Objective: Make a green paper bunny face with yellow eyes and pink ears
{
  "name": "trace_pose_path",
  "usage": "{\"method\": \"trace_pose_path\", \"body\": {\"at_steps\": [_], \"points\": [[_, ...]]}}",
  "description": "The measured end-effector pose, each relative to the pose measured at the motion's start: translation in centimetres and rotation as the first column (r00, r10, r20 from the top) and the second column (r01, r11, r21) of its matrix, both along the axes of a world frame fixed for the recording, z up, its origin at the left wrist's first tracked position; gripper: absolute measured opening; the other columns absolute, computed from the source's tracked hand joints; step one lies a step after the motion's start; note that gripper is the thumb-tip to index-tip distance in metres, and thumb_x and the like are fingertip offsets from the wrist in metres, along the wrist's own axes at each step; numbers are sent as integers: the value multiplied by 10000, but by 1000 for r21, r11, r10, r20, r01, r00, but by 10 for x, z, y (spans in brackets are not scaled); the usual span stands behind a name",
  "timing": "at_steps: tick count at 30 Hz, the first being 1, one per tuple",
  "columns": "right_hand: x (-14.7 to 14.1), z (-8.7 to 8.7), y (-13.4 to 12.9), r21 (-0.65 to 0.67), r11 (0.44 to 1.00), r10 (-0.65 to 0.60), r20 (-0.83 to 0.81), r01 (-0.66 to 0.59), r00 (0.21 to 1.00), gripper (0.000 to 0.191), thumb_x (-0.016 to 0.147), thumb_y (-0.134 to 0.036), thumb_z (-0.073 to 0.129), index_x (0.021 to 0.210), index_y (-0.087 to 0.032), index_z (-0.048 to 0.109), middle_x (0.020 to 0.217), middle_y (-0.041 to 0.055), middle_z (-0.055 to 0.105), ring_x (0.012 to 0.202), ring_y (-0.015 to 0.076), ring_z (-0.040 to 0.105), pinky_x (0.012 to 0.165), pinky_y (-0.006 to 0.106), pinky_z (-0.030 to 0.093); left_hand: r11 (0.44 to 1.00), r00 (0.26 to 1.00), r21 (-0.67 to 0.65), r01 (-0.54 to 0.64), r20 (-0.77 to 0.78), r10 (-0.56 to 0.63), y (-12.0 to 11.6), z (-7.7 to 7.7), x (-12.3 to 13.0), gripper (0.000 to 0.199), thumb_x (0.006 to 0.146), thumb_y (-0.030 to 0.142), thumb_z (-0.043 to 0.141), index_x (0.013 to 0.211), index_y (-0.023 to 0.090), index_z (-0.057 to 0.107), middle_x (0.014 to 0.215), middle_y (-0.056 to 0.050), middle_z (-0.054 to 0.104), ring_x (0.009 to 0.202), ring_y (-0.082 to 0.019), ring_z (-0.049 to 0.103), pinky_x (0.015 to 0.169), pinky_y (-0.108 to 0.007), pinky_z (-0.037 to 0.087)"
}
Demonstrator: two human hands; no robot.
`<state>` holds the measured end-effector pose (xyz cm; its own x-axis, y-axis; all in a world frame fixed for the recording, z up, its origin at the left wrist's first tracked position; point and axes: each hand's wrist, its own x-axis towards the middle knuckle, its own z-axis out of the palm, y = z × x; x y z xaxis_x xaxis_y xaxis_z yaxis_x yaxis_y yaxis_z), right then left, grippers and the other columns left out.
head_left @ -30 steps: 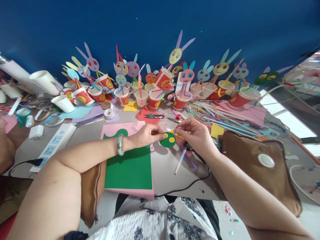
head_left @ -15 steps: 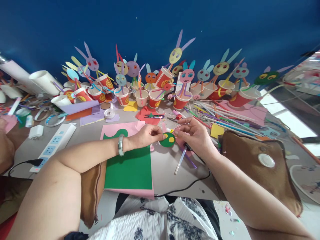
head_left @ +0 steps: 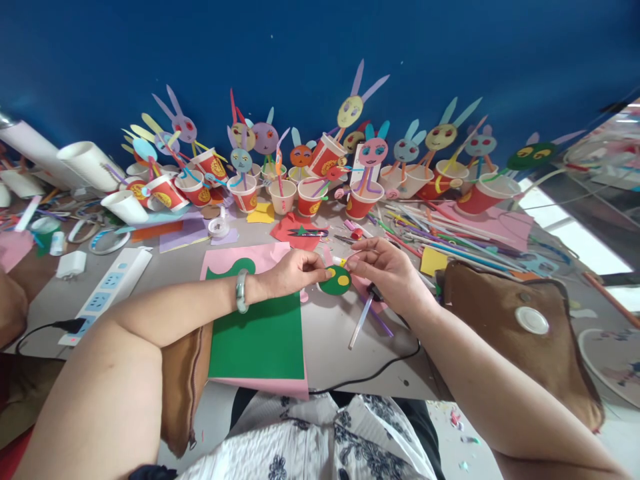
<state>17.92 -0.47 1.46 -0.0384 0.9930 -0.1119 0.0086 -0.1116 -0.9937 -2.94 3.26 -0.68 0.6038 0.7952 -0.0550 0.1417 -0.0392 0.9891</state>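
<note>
A green paper oval (head_left: 332,285) bearing two yellow paper ovals (head_left: 343,281) is held just above the table between my hands. My left hand (head_left: 306,269), with a jade-like bangle at the wrist, pinches its upper left edge between thumb and forefinger. At the upper right edge, my right hand (head_left: 383,270) has thumb and fingertips closed; anything small between them is hidden. Under my left forearm lies a green paper sheet (head_left: 260,340) on a pink sheet (head_left: 300,387). A glue gun's clear glue stick (head_left: 360,323) pokes out below my right hand.
Paper cups (head_left: 363,200) with paper rabbit figures line the blue wall. Scissors (head_left: 307,233) lie on red paper; pipe cleaners (head_left: 440,233) are heaped on the right. A power strip (head_left: 107,290) stands left, a brown bag (head_left: 500,313) right. Part of another person's arm (head_left: 10,310) shows.
My hands and the green oval stay almost still. On the left, a purple sheet over the orange paper has gone, and the other person's hand has left the pink paper.
</note>
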Motion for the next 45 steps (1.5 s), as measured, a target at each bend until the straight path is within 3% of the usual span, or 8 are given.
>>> {"method": "trace_pose_path", "body": {"at_steps": [5,10,15,23,31,45], "points": [[4,-5,2,-18,1000,11,-49,-12,999,465,648,-408,896,975,-223,622,771,0,722,617,137,664,494,216,475,1000,1000,13,9,-10,-9,-1,1,0,551,742,648,750,646,134,576,619,10,562,593,-81,484,553,-216,384],[3,-4,0,-39,999,34,-88,-38,996,487,635,-387,905,986,-226,608,760,-26,695,462,89,558,406,220,387,1000,1000,10,7,-14,-7,-2,3,0,556,743,655,742,641,139,563,606,17,539,585,-79,469,548,-220,369],[-1,-1,0,-21,998,53,-107,-56,993,530,575,-348,933,958,-212,594,755,-14,693,573,123,637,501,231,470,1000,999,27,-1,-33,2,-2,3,0,548,738,649,748,636,139,574,601,13,549,581,-83,472,551,-227,372],[-2,-4,-1,-14,1000,13,-92,-15,996,497,600,-330,913,945,-208,576,744,-19,680,560,103,612,477,206,448,998,999,55,1,-32,0,-2,-1,1,514,762,607,751,647,139,573,614,4,569,591,-88,487,566,-231,381],[-7,0,-6,5,1000,27,-48,-27,998,452,649,-329,879,957,-208,571,752,-22,660,551,99,594,480,220,458,1000,1000,-10,27,-1,-27,-2,-9,1,499,726,592,791,717,138,584,651,2,580,605,-94,518,551,-224,392],[-7,-10,-4,18,999,45,-53,-44,998,450,646,-328,884,960,-203,587,793,5,695,610,119,625,526,239,484,999,1000,-45,6,-1,-6,-5,-5,0,468,730,552,808,738,136,594,672,-2,600,609,-94,535,563,-224,427]]}}
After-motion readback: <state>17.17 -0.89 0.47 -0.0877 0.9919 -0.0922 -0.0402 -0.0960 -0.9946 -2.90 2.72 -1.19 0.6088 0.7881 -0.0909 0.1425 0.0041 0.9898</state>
